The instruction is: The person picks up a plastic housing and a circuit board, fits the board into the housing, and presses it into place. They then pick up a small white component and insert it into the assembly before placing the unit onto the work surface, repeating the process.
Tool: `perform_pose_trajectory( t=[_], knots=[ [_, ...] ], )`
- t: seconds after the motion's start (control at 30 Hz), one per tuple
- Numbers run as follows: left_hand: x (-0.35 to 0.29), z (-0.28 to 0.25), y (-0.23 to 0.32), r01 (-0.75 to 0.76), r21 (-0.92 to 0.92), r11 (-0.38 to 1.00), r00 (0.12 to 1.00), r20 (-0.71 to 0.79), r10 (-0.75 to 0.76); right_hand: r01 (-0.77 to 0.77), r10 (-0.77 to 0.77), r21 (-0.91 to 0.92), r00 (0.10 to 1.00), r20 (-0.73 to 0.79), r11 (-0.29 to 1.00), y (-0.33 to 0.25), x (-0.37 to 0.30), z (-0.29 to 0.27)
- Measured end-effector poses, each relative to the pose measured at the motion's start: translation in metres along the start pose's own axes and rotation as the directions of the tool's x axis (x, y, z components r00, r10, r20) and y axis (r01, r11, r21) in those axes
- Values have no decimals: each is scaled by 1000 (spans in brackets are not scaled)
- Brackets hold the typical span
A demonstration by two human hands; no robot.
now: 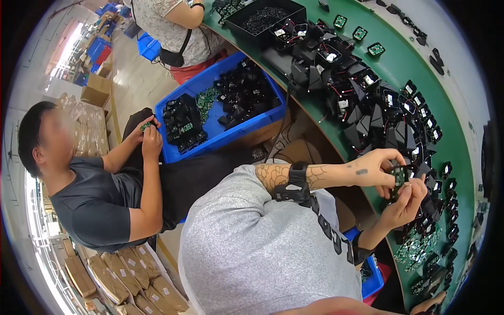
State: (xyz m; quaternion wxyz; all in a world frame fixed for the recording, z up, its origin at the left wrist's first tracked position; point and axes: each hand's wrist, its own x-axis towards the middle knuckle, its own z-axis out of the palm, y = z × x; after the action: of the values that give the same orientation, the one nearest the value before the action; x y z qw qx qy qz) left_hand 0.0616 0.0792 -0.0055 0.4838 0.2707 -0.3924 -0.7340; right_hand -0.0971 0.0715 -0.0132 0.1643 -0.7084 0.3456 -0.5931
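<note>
Over the edge of the green bench, both of my hands hold one small black housing with a green circuit board [399,177] in it. My left hand [374,167] comes from the far side, thumb and fingers closed round the housing. From the near side my right hand [405,203] pinches it, fingertips bunched at the board. What the fingertips press on is too small to make out. Beyond them lies a heap of black housings [362,123] with white parts and thin red wires. Loose green circuit boards [417,248] are piled nearer, next to my right forearm.
Rows of black units line the green bench [446,126]; a black bin [265,21] of small parts stands at its far end. Left of the bench is a blue crate [210,142] of housings and boards. A seated co-worker handles a board beside it; another person stands behind.
</note>
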Motion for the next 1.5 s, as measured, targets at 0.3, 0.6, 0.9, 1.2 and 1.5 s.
perform_pose_trajectory(
  t=[0.3,0.6,0.9,1.2,1.5],
  knots=[
    [6,-8,36,-276,631,725,878,-142,458,-133,139,-77,988,67,988,-23,36,16],
    [35,-14,38,-387,477,789,887,-41,459,-254,260,-91,964,60,963,-17,58,17],
    [68,-30,47,-311,520,795,914,-63,400,-263,271,-99,960,74,960,14,76,27],
    [80,-47,50,-280,526,803,936,-36,350,-347,350,-71,936,36,935,22,76,41],
    [72,-60,48,-345,564,751,918,36,395,-337,345,-191,939,6,922,8,73,55]
  ],
)
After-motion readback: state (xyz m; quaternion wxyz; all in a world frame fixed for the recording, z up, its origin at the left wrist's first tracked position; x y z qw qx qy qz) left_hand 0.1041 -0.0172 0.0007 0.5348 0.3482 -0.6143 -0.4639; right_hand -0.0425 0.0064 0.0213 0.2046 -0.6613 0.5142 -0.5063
